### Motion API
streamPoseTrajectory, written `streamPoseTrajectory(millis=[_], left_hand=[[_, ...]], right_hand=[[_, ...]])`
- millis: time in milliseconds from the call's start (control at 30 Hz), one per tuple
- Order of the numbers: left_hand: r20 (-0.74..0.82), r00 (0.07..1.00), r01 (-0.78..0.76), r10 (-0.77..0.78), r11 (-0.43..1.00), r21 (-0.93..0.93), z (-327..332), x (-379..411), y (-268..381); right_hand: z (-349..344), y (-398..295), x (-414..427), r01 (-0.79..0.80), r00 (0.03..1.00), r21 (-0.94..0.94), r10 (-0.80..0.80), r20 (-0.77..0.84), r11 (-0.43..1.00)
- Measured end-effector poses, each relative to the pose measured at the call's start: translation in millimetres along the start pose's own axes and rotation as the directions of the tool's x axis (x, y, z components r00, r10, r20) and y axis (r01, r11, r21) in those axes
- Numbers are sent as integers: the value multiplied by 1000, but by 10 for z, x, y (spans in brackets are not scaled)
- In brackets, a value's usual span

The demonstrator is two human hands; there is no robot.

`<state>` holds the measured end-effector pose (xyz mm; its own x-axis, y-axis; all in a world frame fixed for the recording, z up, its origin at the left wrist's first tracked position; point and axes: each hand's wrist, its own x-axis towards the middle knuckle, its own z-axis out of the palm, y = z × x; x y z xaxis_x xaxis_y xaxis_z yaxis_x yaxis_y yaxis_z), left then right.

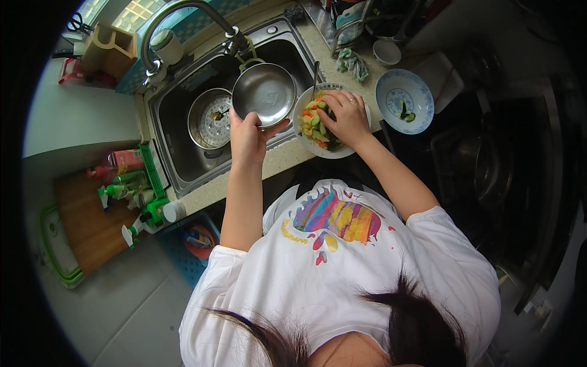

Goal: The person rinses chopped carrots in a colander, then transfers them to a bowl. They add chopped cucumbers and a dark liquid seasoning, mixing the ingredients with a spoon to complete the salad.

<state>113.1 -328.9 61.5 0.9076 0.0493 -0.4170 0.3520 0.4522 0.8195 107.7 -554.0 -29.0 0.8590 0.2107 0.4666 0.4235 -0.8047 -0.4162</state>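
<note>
My left hand [251,133] grips a shallow stainless steel bowl [264,94] by its near rim, tilted over the sink's right part. Fingers of my right hand [344,112] reach into a white bowl [333,153] of mixed vegetables [316,124], with green slices and orange pieces; the fingertips are partly hidden among them. A utensil's dark handle [316,71] leans on that bowl's far rim. Right of it, a blue-patterned white bowl [387,98] holds several green slices [406,114]. A steel pot with a perforated base [197,126] and a spoon [218,115] sit in the sink.
A curved faucet [192,5] arches over the double sink [167,151]. A crumpled cloth [352,64] and a small white bowl [386,52] lie beyond the vegetables. At right is a dark stove with a pan [493,169]. Spray bottles [149,215] and a wooden board [91,225] stand at left.
</note>
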Motion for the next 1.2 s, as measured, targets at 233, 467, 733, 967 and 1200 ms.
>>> streamPoseTrajectory(millis=[233, 467, 733, 967, 1200], left_hand=[[-30, 1000, 4, -4, 1000, -14, -3, -4, 19], [46, 999, 24, -23, 999, -24, 28, 74, 4], [17, 1000, 19, -18, 999, -27, 84, 33, 24], [10, 1000, 29, -28, 999, -42, 76, 8, 13], [-10, 1000, 11, -11, 999, -47, 33, -27, 4]], right_hand=[[-394, 749, -347, -375, 926, -72, 369, -76, 924], [-322, 1551, -661, -613, 480, -584, 838, 259, 532], [-154, 1822, -682, -627, 667, -369, 717, 201, 686], [-107, 2145, -823, -666, 743, -27, 667, 55, 745], [-175, 1874, -603, -751, 660, 44, 751, 8, 659]])
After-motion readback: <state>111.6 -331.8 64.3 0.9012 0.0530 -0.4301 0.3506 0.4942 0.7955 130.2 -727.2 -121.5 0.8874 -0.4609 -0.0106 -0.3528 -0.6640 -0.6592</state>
